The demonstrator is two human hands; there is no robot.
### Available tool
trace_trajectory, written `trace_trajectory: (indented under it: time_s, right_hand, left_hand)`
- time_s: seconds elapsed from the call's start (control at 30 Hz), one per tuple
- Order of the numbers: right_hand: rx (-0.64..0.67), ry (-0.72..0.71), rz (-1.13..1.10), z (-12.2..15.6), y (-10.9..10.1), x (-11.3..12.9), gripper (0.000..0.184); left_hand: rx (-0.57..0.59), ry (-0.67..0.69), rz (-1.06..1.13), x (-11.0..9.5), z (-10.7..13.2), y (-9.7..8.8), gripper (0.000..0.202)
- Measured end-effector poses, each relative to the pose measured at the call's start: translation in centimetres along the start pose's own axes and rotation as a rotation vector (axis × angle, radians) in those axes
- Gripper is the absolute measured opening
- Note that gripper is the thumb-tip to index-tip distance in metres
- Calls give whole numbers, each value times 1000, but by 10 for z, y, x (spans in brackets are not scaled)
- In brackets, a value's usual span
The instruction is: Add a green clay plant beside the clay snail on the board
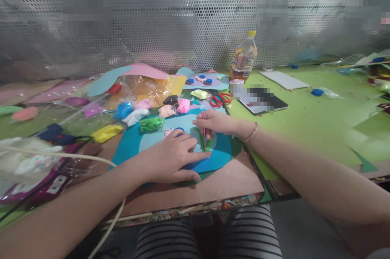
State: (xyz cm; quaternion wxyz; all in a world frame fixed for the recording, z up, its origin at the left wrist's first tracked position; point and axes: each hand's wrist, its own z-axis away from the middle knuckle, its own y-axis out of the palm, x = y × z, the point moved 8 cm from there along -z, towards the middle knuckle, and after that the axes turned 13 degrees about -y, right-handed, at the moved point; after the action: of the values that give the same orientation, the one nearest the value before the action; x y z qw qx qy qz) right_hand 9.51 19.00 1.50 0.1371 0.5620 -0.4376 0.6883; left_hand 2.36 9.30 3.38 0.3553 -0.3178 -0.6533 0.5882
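I can't read the small label (235, 59) on the clear plastic bottle (244, 59); my left hand (175, 157) lies open on flat blue paper (222, 155), my right hand (209, 122) pinches a thin pink stick (204, 139).

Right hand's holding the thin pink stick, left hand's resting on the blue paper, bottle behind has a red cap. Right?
Not the cap: the head view shows it yellow. The rest holds: right hand on the thin pink stick, left hand on the blue paper, bottle behind.
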Motion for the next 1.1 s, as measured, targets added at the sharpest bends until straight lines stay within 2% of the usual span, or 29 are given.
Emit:
trace_trajectory:
  time_s: [0.6,1.1]
  right_hand:
    - [-4,-5,-5,-2,0,-4,38]
    - [-7,-2,8,-1,1,2,39]
  left_hand:
    - [9,-6,12,1,0,1,54]
    - [25,-13,20,1,0,2,53]
